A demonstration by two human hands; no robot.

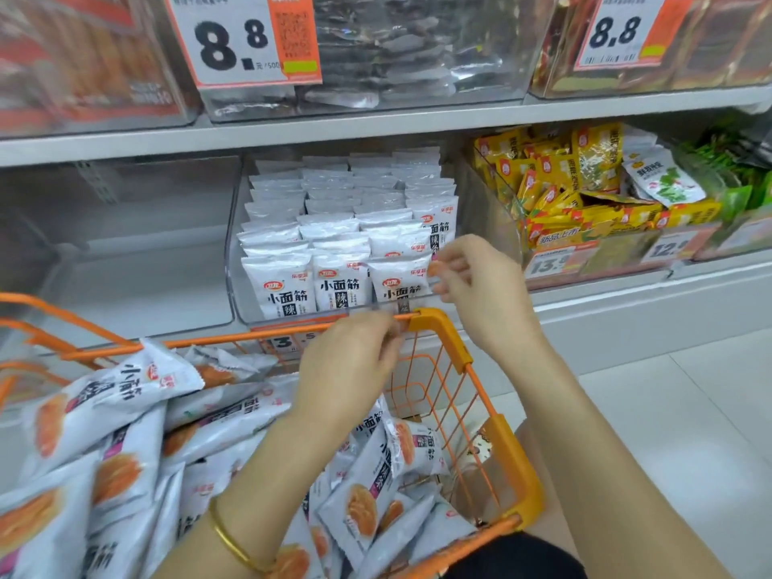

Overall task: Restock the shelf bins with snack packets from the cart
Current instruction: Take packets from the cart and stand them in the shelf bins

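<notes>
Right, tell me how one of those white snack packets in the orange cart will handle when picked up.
Probably floppy: the white sealed snack packets in the orange wire cart sag and drape over one another. Likely light, since they heap loosely. The glossy film may be slippery; those in the clear plastic shelf bin stand only packed together.

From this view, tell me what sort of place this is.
Most likely a shop's snack aisle: price tags on clear shelf bins, rows of white snack packets, and an orange cart holding more.

Orange-edged 8.8 price sign [238,39] upper left; pale floor tiles [689,411] below.
</notes>
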